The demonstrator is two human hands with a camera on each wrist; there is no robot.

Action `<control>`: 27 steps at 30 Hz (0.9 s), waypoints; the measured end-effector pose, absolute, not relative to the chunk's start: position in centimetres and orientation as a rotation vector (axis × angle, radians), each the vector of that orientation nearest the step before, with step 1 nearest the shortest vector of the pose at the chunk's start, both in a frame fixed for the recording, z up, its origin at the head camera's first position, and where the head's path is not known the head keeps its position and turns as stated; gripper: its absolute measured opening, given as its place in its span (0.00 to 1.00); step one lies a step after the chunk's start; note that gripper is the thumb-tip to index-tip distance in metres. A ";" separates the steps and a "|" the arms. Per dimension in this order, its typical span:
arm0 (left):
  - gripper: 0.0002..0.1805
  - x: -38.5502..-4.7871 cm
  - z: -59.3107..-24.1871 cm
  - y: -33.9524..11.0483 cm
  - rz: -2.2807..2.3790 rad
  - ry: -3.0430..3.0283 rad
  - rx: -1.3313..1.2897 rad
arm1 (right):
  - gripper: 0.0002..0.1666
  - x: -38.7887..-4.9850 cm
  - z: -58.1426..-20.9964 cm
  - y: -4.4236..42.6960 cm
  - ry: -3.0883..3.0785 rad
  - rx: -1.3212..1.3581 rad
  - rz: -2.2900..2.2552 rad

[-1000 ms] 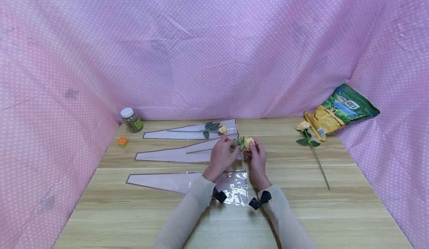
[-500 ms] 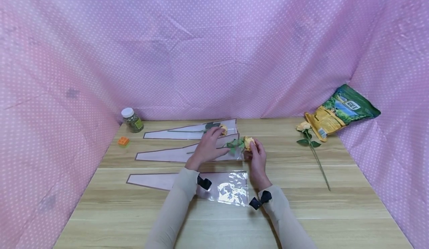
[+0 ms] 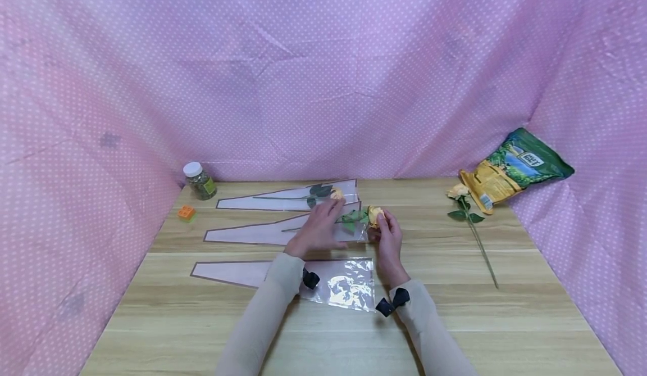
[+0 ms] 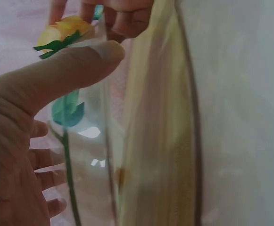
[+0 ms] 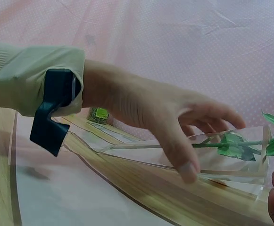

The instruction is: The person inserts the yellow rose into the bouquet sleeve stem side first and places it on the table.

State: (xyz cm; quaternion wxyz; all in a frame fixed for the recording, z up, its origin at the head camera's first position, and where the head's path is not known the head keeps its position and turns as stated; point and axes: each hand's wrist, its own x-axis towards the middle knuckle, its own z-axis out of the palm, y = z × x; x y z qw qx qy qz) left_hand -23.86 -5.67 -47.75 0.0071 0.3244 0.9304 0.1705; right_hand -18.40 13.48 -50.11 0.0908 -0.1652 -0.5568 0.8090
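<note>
Halfway into the middle clear flower sleeve [image 3: 242,234] lies a yellow artificial rose [image 3: 374,214], its stem and green leaves inside and its bloom at the mouth. My right hand [image 3: 390,247] holds the bloom between thumb and fingers. Over the same sleeve my left hand [image 3: 317,229] is spread, thumb apart from the fingers, gripping nothing. In the right wrist view the stem [image 5: 203,145] shows through the plastic beyond the left hand [image 5: 151,106]. Whether the left fingers touch the sleeve is hard to tell.
Behind lies a sleeve [image 3: 237,203] with another rose [image 3: 337,193] in it; a third sleeve [image 3: 232,271] is nearer me. At right are a loose rose [image 3: 470,224] and a green-yellow bag [image 3: 515,168]. A white-lidded jar [image 3: 200,182] and orange block [image 3: 186,213] stand left.
My left hand has let go of the rose near its leaves, moved left and opened over the sleeve, then shifted slightly nearer me. The right hand has stayed at the bloom.
</note>
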 end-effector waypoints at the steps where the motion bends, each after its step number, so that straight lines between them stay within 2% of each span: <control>1: 0.69 -23.8 -47.8 -5.5 0.512 2.911 1.008 | 0.23 -18.4 -50.1 13.5 -1.655 -0.488 2.405; 10: 0.66 -23.7 -48.2 -4.9 0.471 2.916 0.948 | 0.20 -18.3 -50.0 13.6 -1.667 -0.488 2.436; 19: 0.61 -23.7 -48.0 -5.1 0.553 2.895 0.942 | 0.27 -18.3 -50.2 14.3 -1.681 -0.453 2.493; 27: 0.61 -23.8 -48.2 -5.3 0.610 2.875 0.947 | 0.25 -18.2 -50.1 14.6 -1.703 -0.390 2.468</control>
